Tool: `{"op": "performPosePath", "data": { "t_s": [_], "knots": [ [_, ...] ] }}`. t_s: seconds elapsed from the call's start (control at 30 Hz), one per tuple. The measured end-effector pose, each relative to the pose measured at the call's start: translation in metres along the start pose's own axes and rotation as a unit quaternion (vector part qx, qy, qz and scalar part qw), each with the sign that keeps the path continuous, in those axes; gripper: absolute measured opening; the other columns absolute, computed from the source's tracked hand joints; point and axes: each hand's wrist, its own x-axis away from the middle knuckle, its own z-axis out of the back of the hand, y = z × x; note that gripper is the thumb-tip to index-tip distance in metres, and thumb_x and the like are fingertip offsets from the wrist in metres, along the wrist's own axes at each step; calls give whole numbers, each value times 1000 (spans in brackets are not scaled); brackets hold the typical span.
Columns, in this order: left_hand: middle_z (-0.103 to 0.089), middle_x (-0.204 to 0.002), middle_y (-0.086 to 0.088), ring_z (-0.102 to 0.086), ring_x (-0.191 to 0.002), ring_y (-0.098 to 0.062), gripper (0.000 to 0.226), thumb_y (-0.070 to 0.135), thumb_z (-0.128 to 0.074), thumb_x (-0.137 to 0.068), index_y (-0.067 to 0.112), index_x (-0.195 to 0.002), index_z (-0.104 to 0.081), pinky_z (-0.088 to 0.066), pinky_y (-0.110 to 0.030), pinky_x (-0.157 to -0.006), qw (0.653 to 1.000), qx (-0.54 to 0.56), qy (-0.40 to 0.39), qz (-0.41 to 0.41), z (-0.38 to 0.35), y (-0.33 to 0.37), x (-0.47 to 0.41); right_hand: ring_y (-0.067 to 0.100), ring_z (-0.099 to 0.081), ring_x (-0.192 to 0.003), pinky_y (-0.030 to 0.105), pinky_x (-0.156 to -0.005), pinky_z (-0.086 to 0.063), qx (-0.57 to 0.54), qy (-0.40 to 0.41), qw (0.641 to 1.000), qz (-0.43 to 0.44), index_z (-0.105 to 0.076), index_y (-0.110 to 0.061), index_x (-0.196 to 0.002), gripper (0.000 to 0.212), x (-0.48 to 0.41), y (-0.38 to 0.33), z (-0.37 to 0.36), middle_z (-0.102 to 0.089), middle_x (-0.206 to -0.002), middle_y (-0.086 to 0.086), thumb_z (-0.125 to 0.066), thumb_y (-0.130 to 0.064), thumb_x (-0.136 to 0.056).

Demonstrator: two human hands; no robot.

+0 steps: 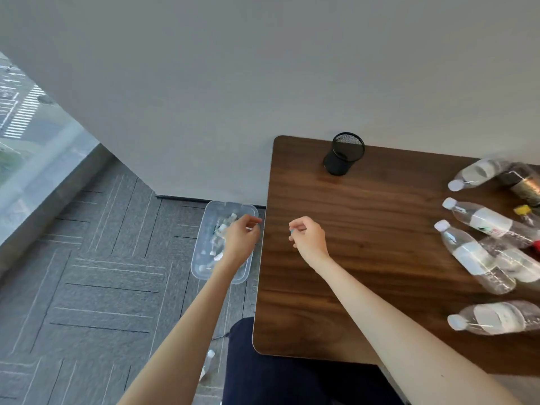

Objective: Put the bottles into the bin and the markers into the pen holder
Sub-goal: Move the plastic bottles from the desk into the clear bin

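Note:
A clear plastic bin stands on the carpet left of the table, with several empty bottles inside. My left hand hovers over the bin, fingers loosely curled and apart, holding nothing. My right hand hangs above the left part of the wooden table, fingers curled in; a small teal spot shows at a fingertip and I cannot tell what it is. Several clear bottles lie at the table's right side, among them one and another. A black mesh pen holder stands at the far edge. No marker shows clearly.
One more clear bottle lies on the carpet by my dark-clothed leg. A dark bottle, a yellow cap and something red sit at the table's right edge. A grey wall runs behind; a window is at left.

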Motion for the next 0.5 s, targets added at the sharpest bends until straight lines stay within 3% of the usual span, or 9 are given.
{"op": "performPosePath", "data": {
  "t_s": [0.07, 0.17, 0.37, 0.5],
  "knots": [
    [-69, -93, -3, -69, -83, -26, 18, 11, -53, -90, 18, -100, -66, -54, -37, -71, 1000, -8, -10, -14, -18, 13, 5, 17, -68, -84, 40, -80, -59, -15, 20, 1000, -12, -64, -16, -97, 15, 1, 8, 23, -63, -95, 0, -53, -6, -94],
    [-70, -90, -1, -69, -84, -23, 20, 13, -53, -89, 18, -101, -67, -54, -37, -78, 999, -27, -23, -35, -49, 32, 15, 10, -67, -73, 40, -78, -59, -32, 48, 998, -26, -65, -13, -99, 15, 4, 25, 59, -63, -94, 2, -52, -6, -94],
    [-70, -91, 4, -67, -86, -15, 16, 15, -56, -90, 22, -99, -67, -53, -28, -77, 996, -49, -58, -45, -123, 61, 46, 10, -68, -73, 38, -78, -60, -38, 78, 996, -26, -66, -12, -99, 14, 14, 70, 138, -65, -94, 2, -53, -7, -95],
    [-70, -94, 2, -68, -89, -19, 17, 12, -55, -89, 23, -96, -66, -55, -36, -85, 997, -39, -66, -26, -183, 73, 72, 9, -67, -73, 35, -77, -59, -34, 80, 996, -16, -65, -13, -99, 13, 22, 105, 201, -66, -94, 2, -54, -8, -95]
  ]
}}
